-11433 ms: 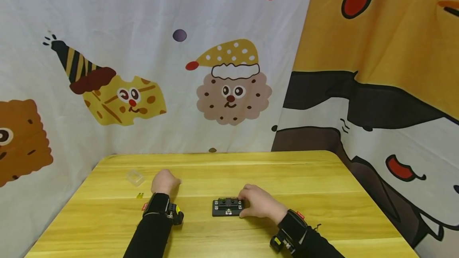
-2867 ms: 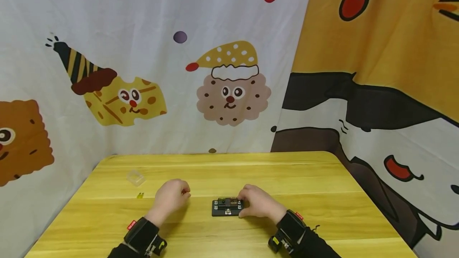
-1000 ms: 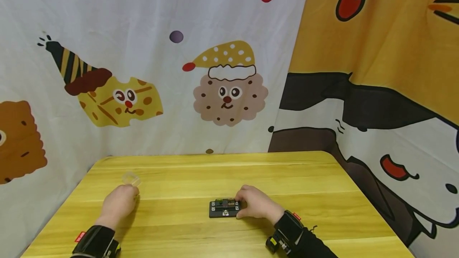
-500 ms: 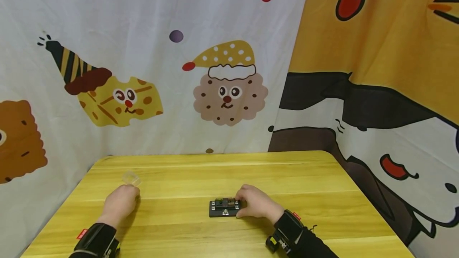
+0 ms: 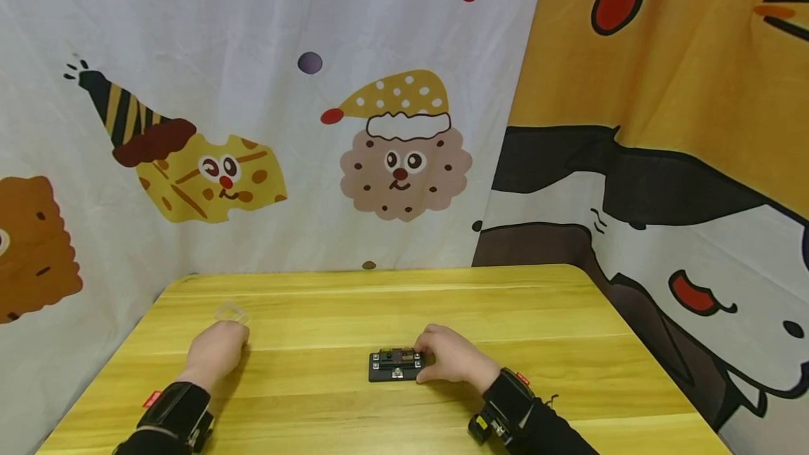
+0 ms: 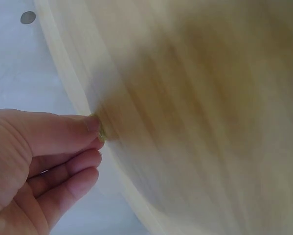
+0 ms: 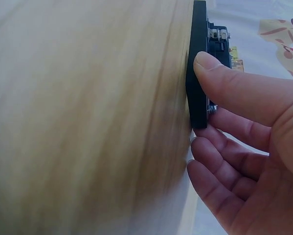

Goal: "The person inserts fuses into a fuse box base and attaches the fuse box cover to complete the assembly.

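Note:
At the left of the table, my left hand [image 5: 218, 351] is close by a small clear plastic box [image 5: 231, 311]. In the left wrist view its thumb and index finger pinch a tiny translucent yellow-green piece [image 6: 102, 134], mostly covered by the fingertips. Near the middle, my right hand [image 5: 456, 358] holds the right end of a black terminal block [image 5: 396, 375] with metal screws, flat on the table. The right wrist view has the thumb on the block's base [image 7: 199, 98], the other fingers behind. Small yellow and orange-brown pieces [image 7: 237, 63] stick up from its top.
The wood-grain table [image 5: 537, 314] ends at a cartoon-printed curtain [image 5: 253, 244] behind it and on the right. Black cameras are strapped to both wrists.
My left hand went from beside the block to the left near the box, and has since shifted slightly forward. An orange-brown piece appeared on the block earlier. My right hand keeps its hold.

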Available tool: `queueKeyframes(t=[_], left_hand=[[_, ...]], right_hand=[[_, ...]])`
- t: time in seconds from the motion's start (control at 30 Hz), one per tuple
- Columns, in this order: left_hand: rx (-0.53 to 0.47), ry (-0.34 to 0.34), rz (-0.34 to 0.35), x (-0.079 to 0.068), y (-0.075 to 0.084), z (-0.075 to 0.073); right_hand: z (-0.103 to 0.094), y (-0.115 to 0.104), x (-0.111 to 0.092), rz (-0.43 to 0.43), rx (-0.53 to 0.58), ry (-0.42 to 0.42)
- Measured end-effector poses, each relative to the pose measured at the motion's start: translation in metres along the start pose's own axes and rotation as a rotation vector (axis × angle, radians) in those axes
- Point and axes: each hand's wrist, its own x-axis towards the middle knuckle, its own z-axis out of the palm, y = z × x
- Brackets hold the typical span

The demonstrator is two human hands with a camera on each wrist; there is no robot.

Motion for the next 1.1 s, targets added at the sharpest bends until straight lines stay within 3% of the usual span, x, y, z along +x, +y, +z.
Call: queueKeyframes(t=[0.37, 0.77, 1.1], left_hand=[[0.112, -0.038, 0.068, 0.0058, 0.0037, -0.0031], [0.155, -0.034, 0.132, 0.009, 0.0035, 0.0019], [0.132, -0.052, 0.092, 0.0103, 0.0052, -0.0011]], right_hand=[[-0.0008, -0.0007, -0.0006, 0.008, 0.007, -0.003], [-0.001, -0.0011, -0.0011, 0.003, 0.016, 0.002], [0.0017, 0.0008, -0.0001, 0.011, 0.0, 0.005]])
